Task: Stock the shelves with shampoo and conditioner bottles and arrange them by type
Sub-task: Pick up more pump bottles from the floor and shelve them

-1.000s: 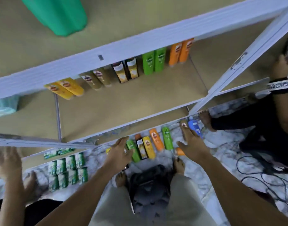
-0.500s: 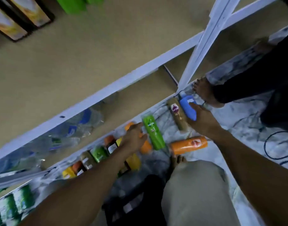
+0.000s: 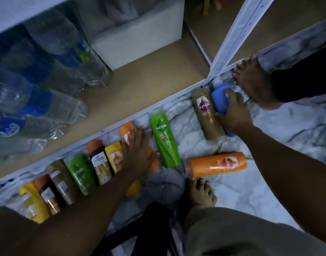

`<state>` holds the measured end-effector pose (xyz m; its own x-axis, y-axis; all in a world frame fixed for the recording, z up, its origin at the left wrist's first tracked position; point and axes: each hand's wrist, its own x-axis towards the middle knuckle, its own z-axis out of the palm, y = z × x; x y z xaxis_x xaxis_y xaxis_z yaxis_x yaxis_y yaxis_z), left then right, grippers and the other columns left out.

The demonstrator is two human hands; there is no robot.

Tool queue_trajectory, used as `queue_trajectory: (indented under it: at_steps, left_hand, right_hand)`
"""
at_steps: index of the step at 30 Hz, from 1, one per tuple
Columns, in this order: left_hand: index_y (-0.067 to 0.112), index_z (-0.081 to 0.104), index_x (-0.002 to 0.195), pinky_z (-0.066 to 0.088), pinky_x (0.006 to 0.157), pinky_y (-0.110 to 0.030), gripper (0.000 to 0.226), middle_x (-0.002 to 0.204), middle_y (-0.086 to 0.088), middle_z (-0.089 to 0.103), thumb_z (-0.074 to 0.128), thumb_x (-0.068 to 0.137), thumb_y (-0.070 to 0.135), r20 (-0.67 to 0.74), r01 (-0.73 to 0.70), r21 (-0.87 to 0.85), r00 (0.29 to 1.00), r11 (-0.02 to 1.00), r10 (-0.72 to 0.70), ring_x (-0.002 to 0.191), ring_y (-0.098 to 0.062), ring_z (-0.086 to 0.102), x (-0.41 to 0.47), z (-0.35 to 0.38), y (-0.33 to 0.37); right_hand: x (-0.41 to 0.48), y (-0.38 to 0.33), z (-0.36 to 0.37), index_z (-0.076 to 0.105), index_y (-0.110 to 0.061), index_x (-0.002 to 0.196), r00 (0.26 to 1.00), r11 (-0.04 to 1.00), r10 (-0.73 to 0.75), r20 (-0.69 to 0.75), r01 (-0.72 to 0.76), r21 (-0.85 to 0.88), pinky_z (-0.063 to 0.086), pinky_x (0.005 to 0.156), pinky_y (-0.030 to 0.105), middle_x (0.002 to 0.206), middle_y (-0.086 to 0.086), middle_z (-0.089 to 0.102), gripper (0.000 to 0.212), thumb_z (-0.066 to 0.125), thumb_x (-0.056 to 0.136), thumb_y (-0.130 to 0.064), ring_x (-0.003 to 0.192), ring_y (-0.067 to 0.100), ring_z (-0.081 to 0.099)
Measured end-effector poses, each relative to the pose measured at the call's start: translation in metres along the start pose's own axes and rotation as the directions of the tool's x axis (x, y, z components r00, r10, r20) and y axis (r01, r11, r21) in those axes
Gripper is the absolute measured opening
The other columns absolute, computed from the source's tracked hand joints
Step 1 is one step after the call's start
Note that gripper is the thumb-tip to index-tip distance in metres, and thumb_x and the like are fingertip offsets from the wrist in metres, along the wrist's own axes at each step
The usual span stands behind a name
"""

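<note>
Several shampoo and conditioner bottles lie on the marble floor in front of the shelf. My left hand (image 3: 138, 150) rests with fingers spread on an orange bottle (image 3: 125, 132) in the row. My right hand (image 3: 232, 113) is closed around a blue bottle (image 3: 220, 98) by the shelf post. Beside it lies a brown bottle (image 3: 207, 115). A green bottle (image 3: 165, 143) lies between my hands, and another orange bottle (image 3: 216, 164) lies crosswise near my foot. Further left lie yellow (image 3: 114, 156), black (image 3: 100, 167) and green (image 3: 80, 172) bottles.
The bottom shelf board (image 3: 140, 85) holds large water bottles (image 3: 47, 106) at left and a white box (image 3: 138, 37) behind. A white shelf post (image 3: 230, 41) stands at right. Another person's foot (image 3: 254, 84) is beside the blue bottle. My own foot (image 3: 201, 193) is near the front.
The camera has dropped closer to the floor. My right hand has closed further on the blue bottle. My left hand stays on the orange bottle in the row.
</note>
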<state>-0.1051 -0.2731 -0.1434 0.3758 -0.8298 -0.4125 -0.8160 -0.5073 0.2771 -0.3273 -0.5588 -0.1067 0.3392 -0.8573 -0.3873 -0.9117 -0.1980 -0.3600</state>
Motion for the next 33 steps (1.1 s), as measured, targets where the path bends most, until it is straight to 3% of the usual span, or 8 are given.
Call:
queue_trajectory:
  at_steps: [6,10,15,19,22,26,30,33]
  left_hand:
    - [0.026,0.029,0.156,0.004,0.117,-0.065,0.08,0.168,0.0,0.011,0.043,0.085,0.058,-0.073,0.023,-0.058,0.997,0.998,-0.027,0.155,-0.022,-0.016,0.001,0.002,0.007]
    - [0.03,0.028,0.156,0.004,0.118,-0.068,0.074,0.168,0.006,0.014,0.059,0.09,0.042,-0.032,0.063,-0.146,0.997,0.987,-0.068,0.155,-0.019,-0.013,0.002,-0.004,0.011]
    - [0.032,0.05,0.141,0.026,0.116,-0.059,0.057,0.151,0.005,0.047,0.055,0.088,0.053,-0.106,0.073,-0.335,0.988,0.939,-0.115,0.144,-0.02,0.036,0.007,-0.024,0.033]
    - [0.021,0.068,0.119,0.05,0.097,-0.035,0.057,0.117,-0.002,0.065,0.057,0.082,0.062,-0.188,0.015,-0.668,0.964,0.744,-0.188,0.111,-0.019,0.062,0.009,-0.043,0.069]
    - [0.016,0.066,0.122,0.054,0.088,-0.027,0.043,0.11,0.007,0.069,0.069,0.091,0.046,-0.038,0.063,-0.914,0.97,0.4,-0.241,0.097,-0.004,0.068,0.011,-0.069,0.097]
    - [0.016,0.067,0.116,0.057,0.093,-0.055,0.04,0.111,-0.004,0.075,0.074,0.088,0.044,0.121,0.137,-0.989,0.964,0.052,-0.235,0.103,-0.024,0.072,0.009,-0.09,0.105]
    - [0.014,0.066,0.117,0.057,0.09,-0.058,0.03,0.109,-0.005,0.076,0.074,0.091,0.028,0.138,0.137,-0.99,0.956,-0.023,-0.259,0.101,-0.025,0.073,0.0,-0.107,0.104]
    - [0.013,0.065,0.118,0.06,0.085,-0.047,0.032,0.109,-0.004,0.076,0.074,0.09,0.025,0.079,0.085,-0.996,0.963,0.013,-0.257,0.098,-0.021,0.074,-0.006,-0.13,0.104]
  right_hand:
    - [0.006,-0.005,0.015,0.0,-0.028,0.161,0.982,0.982,0.184,-0.047,-0.181,0.06,0.039,0.104,0.053,0.148,0.03,0.034,0.106,0.075,0.085,-0.032,0.13,0.05,0.044]
    - [0.003,-0.003,0.007,0.011,-0.027,0.159,0.981,0.951,0.184,0.055,-0.192,0.244,0.045,0.101,0.044,0.139,0.025,0.046,0.119,0.09,0.07,-0.029,0.123,0.043,0.054]
    - [-0.046,-0.021,0.013,0.021,-0.023,0.157,0.999,0.955,0.008,-0.041,0.005,0.295,0.047,0.083,0.039,0.128,0.023,0.053,0.114,0.089,0.066,-0.021,0.105,0.043,0.059]
    - [-0.082,-0.043,0.011,0.025,-0.024,0.158,0.984,0.924,-0.173,-0.029,0.173,0.34,0.042,0.08,0.031,0.127,0.017,0.056,0.115,0.09,0.064,-0.016,0.104,0.033,0.059]
    - [-0.104,-0.067,0.005,0.029,-0.025,0.157,0.94,0.898,-0.335,0.057,0.3,0.322,0.045,0.087,0.03,0.133,0.011,0.058,0.112,0.09,0.063,-0.015,0.109,0.029,0.059]
    - [-0.121,-0.091,0.0,0.036,-0.018,0.155,0.883,0.861,-0.459,0.096,0.415,0.294,0.037,0.095,0.017,0.146,0.006,0.053,0.106,0.089,0.063,-0.015,0.125,0.022,0.054]
    - [-0.127,-0.1,-0.011,0.034,-0.019,0.157,0.856,0.835,-0.503,0.116,0.447,0.322,0.043,0.104,0.028,0.146,0.007,0.049,0.114,0.094,0.061,-0.025,0.127,0.023,0.052]
    - [-0.133,-0.108,-0.029,0.034,-0.025,0.157,0.843,0.806,-0.528,0.103,0.459,0.374,0.042,0.092,0.013,0.138,0.002,0.05,0.115,0.096,0.061,-0.035,0.112,0.009,0.054]
